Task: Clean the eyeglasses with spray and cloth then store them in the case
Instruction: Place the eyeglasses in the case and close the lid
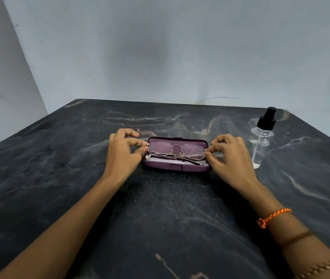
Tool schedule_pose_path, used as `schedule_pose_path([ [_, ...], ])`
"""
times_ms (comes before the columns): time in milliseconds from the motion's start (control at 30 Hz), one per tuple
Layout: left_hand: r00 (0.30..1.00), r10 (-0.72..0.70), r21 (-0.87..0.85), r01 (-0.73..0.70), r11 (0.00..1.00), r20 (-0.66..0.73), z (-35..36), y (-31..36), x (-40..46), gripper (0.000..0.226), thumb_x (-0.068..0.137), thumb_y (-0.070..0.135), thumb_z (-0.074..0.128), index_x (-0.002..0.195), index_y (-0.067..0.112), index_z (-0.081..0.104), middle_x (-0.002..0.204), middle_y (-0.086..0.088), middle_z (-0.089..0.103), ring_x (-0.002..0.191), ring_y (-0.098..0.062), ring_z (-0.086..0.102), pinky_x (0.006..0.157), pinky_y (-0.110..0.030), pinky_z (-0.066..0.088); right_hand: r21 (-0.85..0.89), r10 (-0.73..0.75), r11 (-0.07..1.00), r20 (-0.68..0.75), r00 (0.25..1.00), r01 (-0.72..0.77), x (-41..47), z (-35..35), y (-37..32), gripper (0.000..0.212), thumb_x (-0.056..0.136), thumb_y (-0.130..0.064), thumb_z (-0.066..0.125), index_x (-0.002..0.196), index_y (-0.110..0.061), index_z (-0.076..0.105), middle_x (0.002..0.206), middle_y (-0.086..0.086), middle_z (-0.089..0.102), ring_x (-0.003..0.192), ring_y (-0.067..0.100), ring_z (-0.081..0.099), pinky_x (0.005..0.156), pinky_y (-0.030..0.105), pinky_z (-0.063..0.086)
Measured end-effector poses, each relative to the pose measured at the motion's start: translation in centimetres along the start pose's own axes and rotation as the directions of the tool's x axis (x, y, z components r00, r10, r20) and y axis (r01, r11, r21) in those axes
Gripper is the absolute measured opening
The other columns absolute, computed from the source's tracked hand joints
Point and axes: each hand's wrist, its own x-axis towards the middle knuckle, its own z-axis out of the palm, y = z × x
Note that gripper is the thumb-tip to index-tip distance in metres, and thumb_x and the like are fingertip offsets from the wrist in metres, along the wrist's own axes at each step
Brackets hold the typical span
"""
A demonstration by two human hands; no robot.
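Note:
Thin metal-framed eyeglasses with folded arms sit in the open purple case at the middle of the table. My left hand pinches the frame's left end between thumb and forefinger. My right hand pinches the right end the same way. A pale cloth lies inside the case under the glasses. The case lid stands open behind the lenses. A clear spray bottle with a black pump top stands upright to the right of my right hand.
The dark marble-patterned table runs to a pale wall at the back. Its far edge lies just behind the case and bottle. My right wrist wears an orange thread band.

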Motion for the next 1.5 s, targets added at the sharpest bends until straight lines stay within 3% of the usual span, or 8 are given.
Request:
schedule_pose_path([
  [433,0.993,-0.041,0.025,0.039,0.999,0.111,-0.2,-0.2,-0.6,0.012,0.076,0.005,0.069,0.088,0.007,0.072,0.096,0.003,0.050,0.096,-0.012,0.039,0.080,-0.019,0.028,-0.005,0.045,0.999,0.058,0.997,-0.045,-0.3,-0.8,-0.2,0.009,0.078,-0.017,0.065,0.079,-0.013,0.073,0.099,0.001,0.060,0.090,0.014,0.033,0.075,0.025,0.027],
  [533,0.992,-0.021,0.043,0.016,0.999,0.121,-0.3,-0.2,-0.7,0.011,0.076,0.005,0.069,0.087,0.007,0.072,0.096,0.003,0.051,0.094,-0.010,0.038,0.077,-0.016,0.026,0.008,0.035,0.999,0.069,0.997,-0.035,-0.3,-1.0,-0.1,0.008,0.077,-0.018,0.067,0.078,-0.014,0.073,0.097,0.001,0.061,0.089,0.015,0.036,0.076,0.025,0.027],
  [667,0.992,0.056,0.080,-0.065,0.995,0.115,-0.5,0.0,-1.0,0.009,0.076,0.005,0.069,0.083,0.007,0.073,0.096,0.000,0.055,0.092,-0.011,0.038,0.074,-0.027,0.033,-0.035,0.015,0.999,0.132,0.991,-0.010,-0.3,-1.3,0.0,0.009,0.079,-0.022,0.067,0.081,-0.016,0.074,0.099,0.001,0.063,0.097,0.023,0.046,0.077,0.026,0.028],
  [867,0.981,0.134,0.149,-0.155,0.977,0.142,-0.5,0.1,-1.1,0.009,0.077,0.003,0.067,0.083,0.007,0.074,0.099,-0.004,0.060,0.091,-0.013,0.038,0.071,-0.033,0.042,-0.074,-0.014,0.997,0.152,0.988,0.025,-0.4,-1.5,-0.3,0.015,0.081,-0.023,0.065,0.092,-0.018,0.073,0.101,0.001,0.064,0.099,0.023,0.045,0.080,0.030,0.035],
  [1167,0.984,0.106,0.159,-0.128,0.979,0.142,-0.6,0.0,-1.2,0.009,0.079,0.009,0.066,0.085,0.010,0.073,0.097,0.001,0.057,0.092,-0.010,0.037,0.073,-0.031,0.039,-0.098,-0.019,0.995,0.146,0.989,0.034,-0.7,-1.5,-0.5,0.020,0.082,-0.024,0.064,0.099,-0.017,0.071,0.107,0.002,0.063,0.102,0.022,0.045,0.078,0.028,0.034],
  [1500,0.985,0.080,0.159,-0.105,0.982,0.155,-0.6,0.1,-1.2,0.010,0.081,0.011,0.065,0.087,0.011,0.072,0.091,0.007,0.050,0.092,-0.010,0.041,0.074,-0.029,0.036,-0.059,-0.005,0.998,0.142,0.990,0.014,-0.7,-1.5,-0.8,0.012,0.082,-0.020,0.064,0.090,-0.018,0.072,0.103,0.002,0.066,0.099,0.021,0.049,0.075,0.025,0.032],
])
